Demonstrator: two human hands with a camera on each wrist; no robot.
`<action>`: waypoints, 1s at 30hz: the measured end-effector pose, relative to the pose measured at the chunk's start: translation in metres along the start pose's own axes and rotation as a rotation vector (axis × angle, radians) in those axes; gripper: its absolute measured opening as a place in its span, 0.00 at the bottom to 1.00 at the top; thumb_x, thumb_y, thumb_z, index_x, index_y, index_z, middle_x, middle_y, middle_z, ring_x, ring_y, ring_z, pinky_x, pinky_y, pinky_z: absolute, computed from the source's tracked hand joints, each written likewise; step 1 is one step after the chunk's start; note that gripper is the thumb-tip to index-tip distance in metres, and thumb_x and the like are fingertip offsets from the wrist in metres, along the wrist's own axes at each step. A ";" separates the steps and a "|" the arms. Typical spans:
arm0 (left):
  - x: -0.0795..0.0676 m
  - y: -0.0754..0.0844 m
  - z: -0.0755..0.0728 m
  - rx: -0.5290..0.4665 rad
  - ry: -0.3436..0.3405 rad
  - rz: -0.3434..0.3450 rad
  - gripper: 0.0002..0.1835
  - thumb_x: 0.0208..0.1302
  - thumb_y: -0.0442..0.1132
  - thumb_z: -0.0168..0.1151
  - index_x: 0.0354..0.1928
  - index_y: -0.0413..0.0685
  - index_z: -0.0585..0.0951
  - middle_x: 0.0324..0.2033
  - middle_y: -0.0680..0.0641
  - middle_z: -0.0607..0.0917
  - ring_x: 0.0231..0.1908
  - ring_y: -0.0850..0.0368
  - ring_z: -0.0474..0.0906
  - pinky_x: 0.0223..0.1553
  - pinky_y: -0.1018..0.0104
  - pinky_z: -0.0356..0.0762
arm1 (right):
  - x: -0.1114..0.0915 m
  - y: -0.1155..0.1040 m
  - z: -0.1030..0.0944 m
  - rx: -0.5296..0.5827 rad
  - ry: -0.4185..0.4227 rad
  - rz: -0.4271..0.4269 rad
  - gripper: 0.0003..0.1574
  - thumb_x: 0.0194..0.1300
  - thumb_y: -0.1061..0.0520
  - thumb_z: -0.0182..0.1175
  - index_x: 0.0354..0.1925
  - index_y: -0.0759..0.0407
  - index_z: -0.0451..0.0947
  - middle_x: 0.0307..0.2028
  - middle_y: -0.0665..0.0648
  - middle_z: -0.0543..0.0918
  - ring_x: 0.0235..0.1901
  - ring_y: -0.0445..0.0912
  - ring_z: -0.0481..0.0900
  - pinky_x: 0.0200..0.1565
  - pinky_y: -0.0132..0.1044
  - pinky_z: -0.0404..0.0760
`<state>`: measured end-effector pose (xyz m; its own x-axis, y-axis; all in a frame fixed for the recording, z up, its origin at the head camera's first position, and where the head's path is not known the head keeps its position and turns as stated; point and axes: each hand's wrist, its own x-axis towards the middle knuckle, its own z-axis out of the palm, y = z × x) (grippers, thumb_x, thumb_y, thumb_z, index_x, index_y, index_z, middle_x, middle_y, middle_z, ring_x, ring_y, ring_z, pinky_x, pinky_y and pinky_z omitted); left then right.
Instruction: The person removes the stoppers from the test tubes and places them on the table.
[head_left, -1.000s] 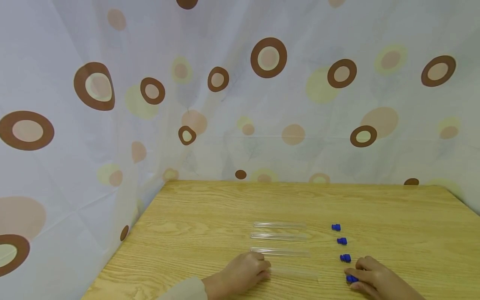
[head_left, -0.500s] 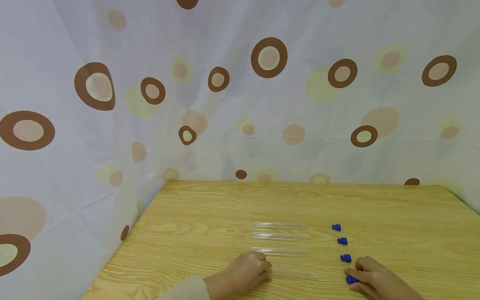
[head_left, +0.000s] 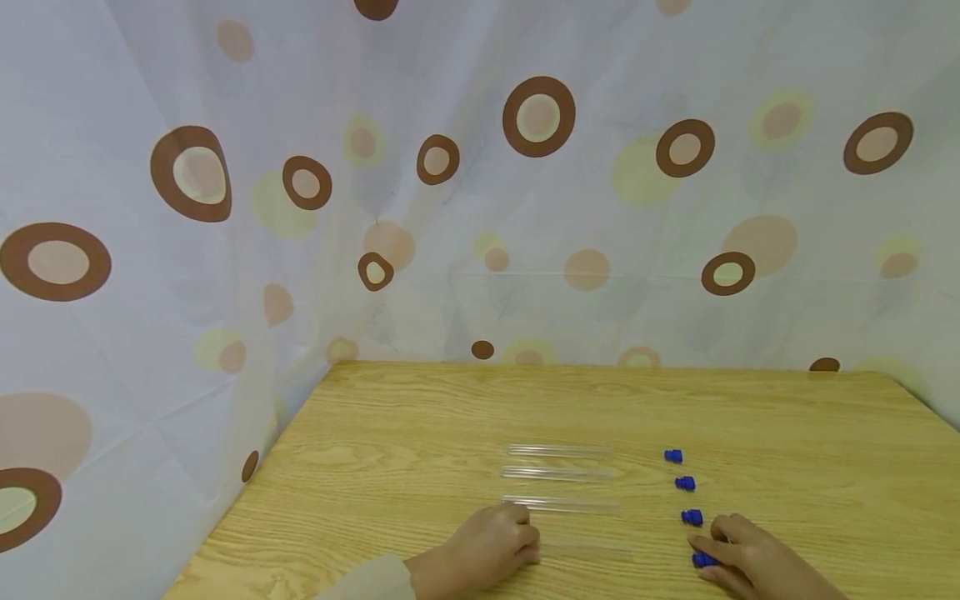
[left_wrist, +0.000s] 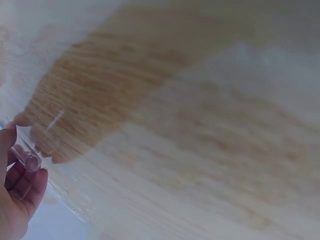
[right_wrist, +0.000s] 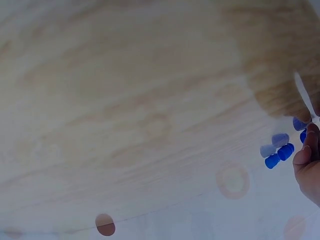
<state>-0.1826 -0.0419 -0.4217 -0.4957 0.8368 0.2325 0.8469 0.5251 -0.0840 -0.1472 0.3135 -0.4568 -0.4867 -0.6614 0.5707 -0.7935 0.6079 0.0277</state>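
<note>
My left hand grips the rounded end of the nearest clear test tube, which points right, low over the table. In the left wrist view, thumb and fingers pinch this tube. On the right, my right hand pinches a blue cap between thumb and fingers, partly covered by them. Beyond the left hand lie the other clear tubes, a near one, a middle one and a far one. Three more blue caps form a row past the right hand.
The wood-grain table ends at a white curtain with brown and yellow circles, which hangs behind it and along the left side. The table's surface shows reflections in both wrist views.
My left hand and the tube in it have shifted very slightly left. The right hand stays in place with the cap, and the other tubes and caps lie as before.
</note>
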 end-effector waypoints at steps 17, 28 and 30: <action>0.001 -0.001 0.003 0.018 0.005 0.009 0.11 0.62 0.48 0.57 0.32 0.53 0.84 0.27 0.59 0.75 0.25 0.74 0.63 0.26 0.91 0.61 | -0.002 0.002 0.002 -0.009 0.042 -0.024 0.18 0.58 0.50 0.64 0.38 0.64 0.84 0.28 0.40 0.62 0.27 0.26 0.53 0.23 0.14 0.49; 0.005 0.003 0.002 0.016 -0.057 -0.062 0.11 0.63 0.48 0.56 0.34 0.52 0.85 0.28 0.58 0.77 0.26 0.73 0.65 0.28 0.90 0.65 | -0.002 0.002 0.001 -0.015 0.041 -0.040 0.18 0.60 0.49 0.62 0.37 0.64 0.84 0.28 0.40 0.60 0.27 0.27 0.52 0.23 0.16 0.48; 0.005 0.003 0.002 0.016 -0.055 -0.067 0.11 0.62 0.48 0.56 0.34 0.52 0.85 0.27 0.58 0.77 0.26 0.73 0.65 0.28 0.90 0.65 | -0.003 0.002 0.001 -0.021 0.039 -0.035 0.18 0.59 0.49 0.63 0.36 0.65 0.84 0.28 0.40 0.60 0.27 0.27 0.52 0.23 0.16 0.48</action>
<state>-0.1829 -0.0358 -0.4223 -0.5610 0.8070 0.1845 0.8087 0.5819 -0.0858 -0.1474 0.3158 -0.4588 -0.4441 -0.6647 0.6008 -0.8015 0.5944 0.0651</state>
